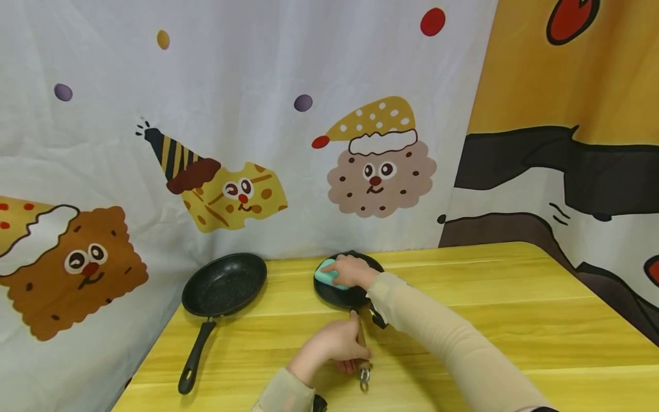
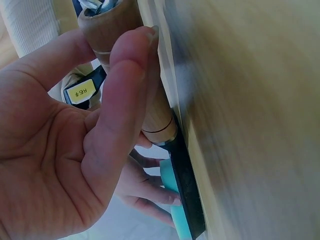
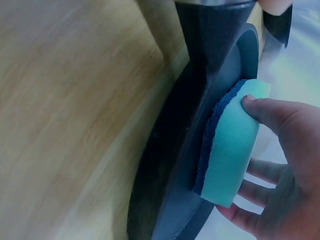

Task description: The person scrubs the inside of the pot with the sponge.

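A small black frying pan (image 1: 334, 297) with a wooden handle (image 1: 362, 337) lies toward the back of the table. My left hand (image 1: 337, 343) grips that handle, its fingers curled round the wood in the left wrist view. Inside the pan, my right hand (image 1: 355, 270) holds a turquoise sponge (image 3: 232, 145) between thumb and fingers. The sponge's dark blue scouring side faces the pan's inner surface. In the head view the fingers cover part of the sponge.
A larger black speckled frying pan (image 1: 225, 284) with a black handle (image 1: 197, 357) rests on the left of the yellow wood-grain table (image 1: 489, 309). Behind the table hangs a white curtain (image 1: 288, 46) printed with cartoon food.
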`<action>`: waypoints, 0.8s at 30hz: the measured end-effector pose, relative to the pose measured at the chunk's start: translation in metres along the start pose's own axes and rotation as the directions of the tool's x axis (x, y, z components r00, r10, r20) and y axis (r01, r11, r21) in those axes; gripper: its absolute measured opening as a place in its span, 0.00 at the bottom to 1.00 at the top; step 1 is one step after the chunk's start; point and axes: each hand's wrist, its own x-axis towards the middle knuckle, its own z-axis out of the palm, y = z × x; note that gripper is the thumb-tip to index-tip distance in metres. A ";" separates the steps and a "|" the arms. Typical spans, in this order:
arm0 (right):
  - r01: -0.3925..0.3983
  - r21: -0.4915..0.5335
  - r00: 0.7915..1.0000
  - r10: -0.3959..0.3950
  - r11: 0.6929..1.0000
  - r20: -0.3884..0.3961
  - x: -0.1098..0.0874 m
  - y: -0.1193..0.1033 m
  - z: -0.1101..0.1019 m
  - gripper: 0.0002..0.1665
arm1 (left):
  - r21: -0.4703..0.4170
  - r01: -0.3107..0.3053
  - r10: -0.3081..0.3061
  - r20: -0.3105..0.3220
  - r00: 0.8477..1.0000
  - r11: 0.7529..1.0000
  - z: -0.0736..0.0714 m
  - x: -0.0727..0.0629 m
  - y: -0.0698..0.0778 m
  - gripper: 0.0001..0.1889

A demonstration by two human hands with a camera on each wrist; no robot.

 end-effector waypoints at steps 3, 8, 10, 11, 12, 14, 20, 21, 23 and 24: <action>-0.017 0.000 1.000 0.017 1.000 0.008 -0.001 0.000 0.000 0.30 | 0.005 0.000 0.000 0.002 1.000 1.000 0.001 0.000 0.000 0.50; -0.032 0.003 0.999 0.031 0.999 0.009 0.000 0.000 -0.001 0.30 | 0.003 0.005 -0.005 -0.001 1.000 1.000 0.002 0.001 0.000 0.50; -0.040 -0.003 0.999 0.040 0.999 0.013 0.000 0.001 -0.001 0.30 | 0.002 0.005 -0.005 -0.002 1.000 1.000 0.001 0.001 0.000 0.50; -0.044 -0.006 0.999 0.044 0.999 0.014 0.000 0.001 -0.001 0.30 | 0.004 0.005 -0.005 -0.003 1.000 1.000 0.001 0.001 0.000 0.50; -0.048 -0.008 0.999 0.048 0.999 0.016 0.000 0.001 -0.001 0.30 | 0.005 0.004 -0.004 -0.003 1.000 1.000 0.001 0.001 0.000 0.50; -0.054 -0.016 0.998 0.054 0.998 0.021 0.000 0.002 -0.001 0.31 | 0.008 0.006 -0.006 0.000 1.000 1.000 0.002 0.001 0.000 0.50; -0.055 -0.017 0.998 0.055 0.998 0.016 -0.001 0.003 -0.001 0.30 | 0.003 0.008 -0.008 0.004 1.000 1.000 0.002 0.002 -0.001 0.50; -0.055 -0.016 0.998 0.056 0.998 0.014 -0.001 0.003 -0.001 0.30 | 0.004 0.007 -0.007 0.005 1.000 1.000 0.002 0.002 0.000 0.50; -0.058 -0.013 0.998 0.058 0.998 0.012 -0.001 0.004 -0.002 0.30 | 0.006 0.006 -0.006 0.006 1.000 1.000 0.002 0.002 0.000 0.50; -0.059 -0.013 0.998 0.059 0.998 0.011 -0.001 0.004 -0.002 0.30 | 0.007 0.006 -0.006 0.006 1.000 1.000 0.002 0.002 0.000 0.50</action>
